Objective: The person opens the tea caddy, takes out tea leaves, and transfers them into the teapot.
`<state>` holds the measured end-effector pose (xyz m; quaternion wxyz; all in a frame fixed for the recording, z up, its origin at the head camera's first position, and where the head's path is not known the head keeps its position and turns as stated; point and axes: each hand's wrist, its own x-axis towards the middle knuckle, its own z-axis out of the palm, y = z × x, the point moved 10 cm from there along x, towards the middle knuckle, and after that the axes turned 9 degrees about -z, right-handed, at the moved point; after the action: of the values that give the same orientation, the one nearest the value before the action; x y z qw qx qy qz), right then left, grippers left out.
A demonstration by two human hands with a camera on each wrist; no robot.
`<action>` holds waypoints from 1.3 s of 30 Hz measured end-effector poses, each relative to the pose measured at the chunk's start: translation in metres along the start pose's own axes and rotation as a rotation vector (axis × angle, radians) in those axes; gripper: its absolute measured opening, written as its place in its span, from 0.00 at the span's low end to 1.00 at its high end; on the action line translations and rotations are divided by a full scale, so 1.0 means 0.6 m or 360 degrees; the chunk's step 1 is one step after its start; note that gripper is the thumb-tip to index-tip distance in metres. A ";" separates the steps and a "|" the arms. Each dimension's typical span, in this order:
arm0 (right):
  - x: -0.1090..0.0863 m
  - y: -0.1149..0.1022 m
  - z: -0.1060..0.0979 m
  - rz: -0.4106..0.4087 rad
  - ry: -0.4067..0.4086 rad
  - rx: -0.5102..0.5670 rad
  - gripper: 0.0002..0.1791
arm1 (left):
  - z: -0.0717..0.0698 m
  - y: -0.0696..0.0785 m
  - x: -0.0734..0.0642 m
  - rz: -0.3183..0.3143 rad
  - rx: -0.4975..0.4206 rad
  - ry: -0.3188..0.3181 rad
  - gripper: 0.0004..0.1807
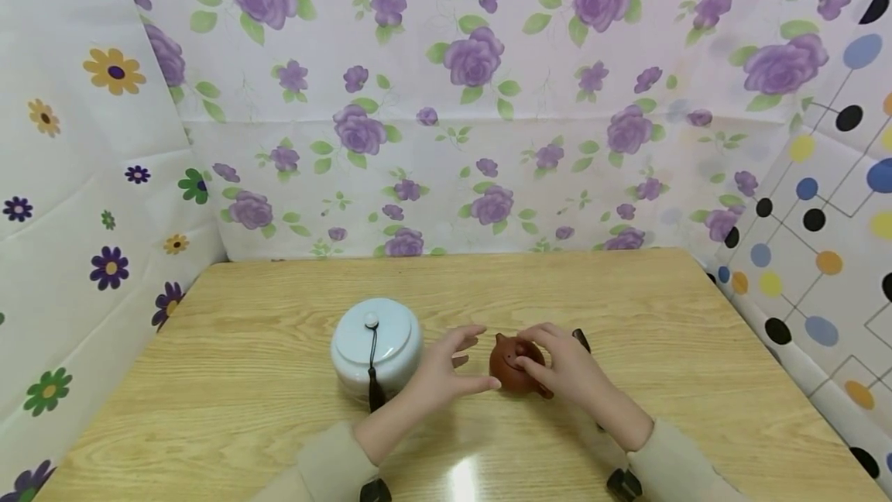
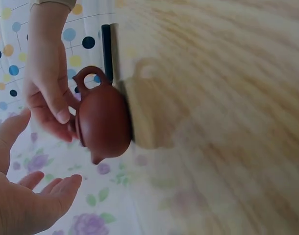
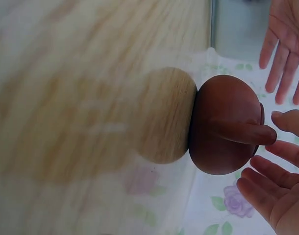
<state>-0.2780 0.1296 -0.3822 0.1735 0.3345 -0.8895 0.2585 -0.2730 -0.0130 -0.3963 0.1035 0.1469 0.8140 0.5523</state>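
A reddish-brown clay teapot (image 1: 507, 378) stands upright on the table, its spout toward the back. My right hand (image 1: 567, 366) is over its top; thumb and fingertips pinch the lid's knob, which they partly hide. In the left wrist view the lid sits on the teapot (image 2: 103, 122). My left hand (image 1: 446, 370) hovers to the left of the teapot, apart from it, fingers spread and holding nothing. Close behind that hand is a pale blue lidded jar (image 1: 355, 366) with a white knob and a dark tassel (image 1: 375, 390).
A dark slim stick (image 1: 581, 340) lies on the table, partly hidden by the right hand and forearm. The wooden table (image 1: 279, 440) has a glossy surface that mirrors things. Patterned cloths (image 1: 432, 161) enclose its back and sides.
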 end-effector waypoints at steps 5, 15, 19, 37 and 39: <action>0.001 0.001 0.003 -0.0008 0.0034 0.0099 0.14 | 0.016 -0.015 0.011 -0.0049 -0.0087 -0.0006 0.36; -0.001 0.005 0.010 0.0044 -0.0023 0.0233 0.12 | 0.042 -0.045 0.026 -0.0113 -0.0235 0.0019 0.34; -0.001 0.011 0.013 0.0084 -0.0051 0.0280 0.12 | 0.046 -0.049 0.031 -0.0120 -0.0306 0.0010 0.33; 0.004 0.008 0.005 0.0057 -0.0023 0.0225 0.08 | 0.053 -0.050 0.042 -0.0138 -0.0257 0.0002 0.30; 0.004 0.008 0.000 0.0061 0.0001 0.0218 0.09 | 0.053 -0.052 0.043 -0.0141 -0.0258 0.0000 0.30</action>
<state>-0.2827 0.1314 -0.3828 0.1454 0.3286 -0.8759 0.3221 -0.2907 0.0132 -0.4371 0.1393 0.1021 0.7724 0.6112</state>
